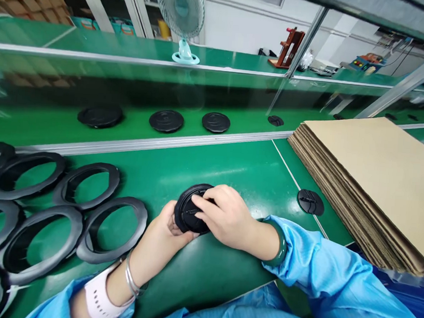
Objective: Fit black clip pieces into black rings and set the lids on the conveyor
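Observation:
A black round disc (185,209) with a raised rim is held tilted above the green bench, in front of my body. My left hand (168,233) grips it from the left and below, fingers behind and thumb along the lower edge. My right hand (228,216) is closed on its right side, with fingertips pressed to its inner face; these fingers hide part of the disc. To the right lies a smaller black disc (310,202) with a crossbar, flat on the bench. Several black rings (112,229) lie at the left, the nearest beside my left wrist.
Behind the metal edge rail (162,143), a green belt (133,136) carries several black discs (166,121). A stack of cardboard sheets (374,175) stands at the right. A fan (185,50) and a brown press (288,48) stand on the far shelf.

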The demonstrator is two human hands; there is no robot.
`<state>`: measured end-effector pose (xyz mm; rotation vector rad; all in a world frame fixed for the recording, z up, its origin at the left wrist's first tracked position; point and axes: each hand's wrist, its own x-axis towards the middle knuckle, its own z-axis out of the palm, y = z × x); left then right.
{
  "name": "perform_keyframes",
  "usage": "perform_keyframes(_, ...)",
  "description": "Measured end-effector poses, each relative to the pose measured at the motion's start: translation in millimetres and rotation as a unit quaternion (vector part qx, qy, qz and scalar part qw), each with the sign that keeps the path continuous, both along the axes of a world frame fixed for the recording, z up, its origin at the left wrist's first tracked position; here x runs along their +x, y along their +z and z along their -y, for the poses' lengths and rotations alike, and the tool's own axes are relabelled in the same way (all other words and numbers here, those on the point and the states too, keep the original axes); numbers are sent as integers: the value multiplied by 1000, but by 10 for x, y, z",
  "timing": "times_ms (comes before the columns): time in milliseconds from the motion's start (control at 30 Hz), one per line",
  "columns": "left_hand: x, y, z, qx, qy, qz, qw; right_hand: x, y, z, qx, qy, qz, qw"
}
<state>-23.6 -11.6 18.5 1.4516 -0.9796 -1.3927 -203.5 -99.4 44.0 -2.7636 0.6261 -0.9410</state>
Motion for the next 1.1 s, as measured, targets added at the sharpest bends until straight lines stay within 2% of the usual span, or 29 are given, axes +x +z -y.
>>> perform_keyframes(67,-9,7,5,-2,14,-12,1000,-9,-26,70,84,-53,69,993)
perform_keyframes(133,-8,-7,3,-3,16,-12,1000,5,-86,136,208,-85,84,971)
perform_keyframes(200,8,-49,-5,-2,15,7,1000,40,-160,185,317,-78,76,942)
perform_keyframes(267,38,-109,-18,-7,14,41,999,82,-220,209,377,-67,87,920)
perform_keyframes(400,95,-164,-33,-30,-10,97,995,143,-255,199,412,-69,121,901)
perform_keyframes(533,80,-62,-24,-28,-41,88,995,173,-241,165,405,-94,144,898)
perform_keyframes(667,37,42,-21,-46,-35,68,996,172,-243,171,407,-132,141,893)
perform_keyframes(733,30,50,-27,-53,-26,78,995,147,-242,207,457,-90,128,876)
perform_keyframes(833,41,24,-30,-58,-25,93,994,93,-222,272,563,51,105,818)
perform_keyframes(900,53,3,-22,-61,-27,95,993,71,-192,289,587,83,97,799)
perform_keyframes(1100,55,-20,-2,-64,-24,98,993,95,-130,170,538,-15,76,839)
